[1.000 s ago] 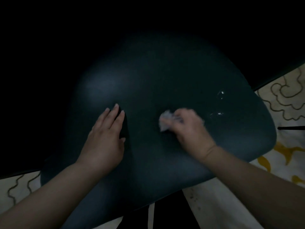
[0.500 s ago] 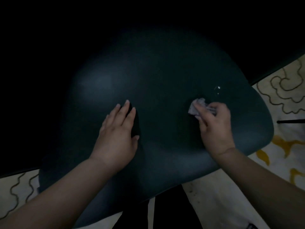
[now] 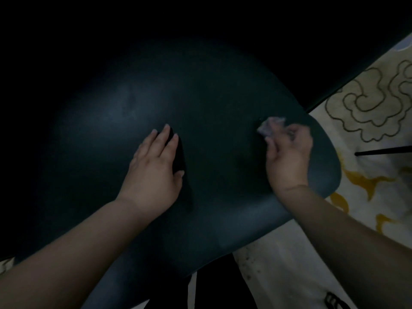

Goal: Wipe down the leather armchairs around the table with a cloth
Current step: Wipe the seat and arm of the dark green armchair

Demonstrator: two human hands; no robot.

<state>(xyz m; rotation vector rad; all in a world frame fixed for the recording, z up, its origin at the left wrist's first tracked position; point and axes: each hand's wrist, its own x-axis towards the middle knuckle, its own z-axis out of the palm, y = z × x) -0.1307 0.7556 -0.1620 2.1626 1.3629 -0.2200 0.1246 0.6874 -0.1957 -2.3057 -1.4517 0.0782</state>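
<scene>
Now the left hand lies flat on the armchair; right hand pinches a crumpled cloth

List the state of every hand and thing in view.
Left hand: flat, fingers straight, resting on the chair.
Right hand: gripping the cloth.
Cloth: crumpled, pressed on the chair near its right edge.
Chair: dark, faintly shiny.

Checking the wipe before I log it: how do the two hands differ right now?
The left hand lies flat with straight fingers, empty; the right hand curls round a crumpled cloth. Left sits mid-seat, right near the seat's right edge. Both are on the dark leather armchair.
</scene>
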